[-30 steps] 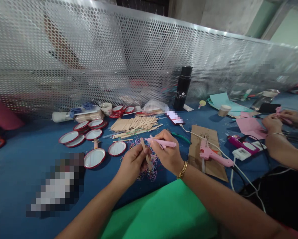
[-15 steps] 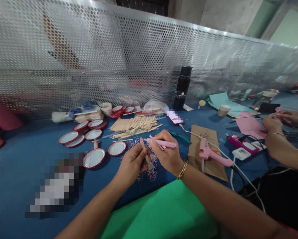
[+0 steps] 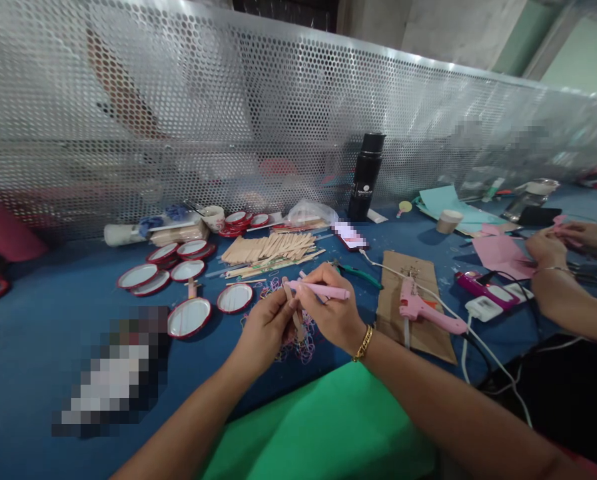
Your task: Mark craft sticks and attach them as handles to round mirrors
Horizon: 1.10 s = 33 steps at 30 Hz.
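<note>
My left hand [image 3: 267, 325] is closed around a wooden craft stick [image 3: 298, 325], pinched between thumb and fingers and tilted. In my right hand [image 3: 336, 310] is a pink marker [image 3: 324, 290], its tip at the upper end of the stick. The marker's cap seems tucked in the same hand, partly hidden by the fingers. Beneath both hands lies a tangle of colourful rubber bands [image 3: 306, 350]. Just behind is a heap of craft sticks [image 3: 271, 248]. A round red-rimmed lid [image 3: 235, 298] rests left of my left hand.
More red-rimmed lids [image 3: 137, 276] lie at left. A black bottle [image 3: 367, 179] stands by the perforated metal screen [image 3: 298, 100]. Right are green-handled pliers [image 3: 361, 275], a pink glue gun [image 3: 428, 313] on cardboard [image 3: 388, 267], and a phone [image 3: 348, 235]. A co-worker's hands [image 3: 553, 247] hold pink paper.
The marker has shifted slightly left and its tip now overlaps the upper end of the stick. My right hand moved a little with it; my left hand stays nearly still.
</note>
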### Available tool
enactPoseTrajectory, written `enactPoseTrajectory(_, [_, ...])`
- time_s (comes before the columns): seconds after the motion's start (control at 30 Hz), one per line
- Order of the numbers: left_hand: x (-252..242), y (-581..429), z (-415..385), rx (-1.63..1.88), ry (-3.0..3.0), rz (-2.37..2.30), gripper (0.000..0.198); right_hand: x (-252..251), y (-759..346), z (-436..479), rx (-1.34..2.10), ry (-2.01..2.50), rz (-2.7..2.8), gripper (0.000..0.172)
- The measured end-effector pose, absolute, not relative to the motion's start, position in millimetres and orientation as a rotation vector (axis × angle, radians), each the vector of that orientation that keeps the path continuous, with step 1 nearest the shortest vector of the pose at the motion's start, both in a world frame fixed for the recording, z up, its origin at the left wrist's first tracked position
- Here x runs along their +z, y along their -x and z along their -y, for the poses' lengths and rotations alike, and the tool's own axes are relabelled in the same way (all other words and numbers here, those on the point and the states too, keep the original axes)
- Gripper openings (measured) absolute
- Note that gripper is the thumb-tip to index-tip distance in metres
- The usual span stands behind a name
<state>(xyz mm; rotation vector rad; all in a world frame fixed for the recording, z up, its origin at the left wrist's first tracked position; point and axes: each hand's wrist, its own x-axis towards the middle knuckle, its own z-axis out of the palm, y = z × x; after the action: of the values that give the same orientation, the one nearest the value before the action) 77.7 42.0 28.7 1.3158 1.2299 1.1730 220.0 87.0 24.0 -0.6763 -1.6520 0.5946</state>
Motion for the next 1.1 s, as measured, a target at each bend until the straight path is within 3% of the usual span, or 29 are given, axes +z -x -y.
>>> enactPoseTrajectory(1.1, [27.7,-78.3,-43.1,1.178,-1.314,-1.230,0.050,22.0,-219.6,-87.7,0.585,0.656,1.659,0.012])
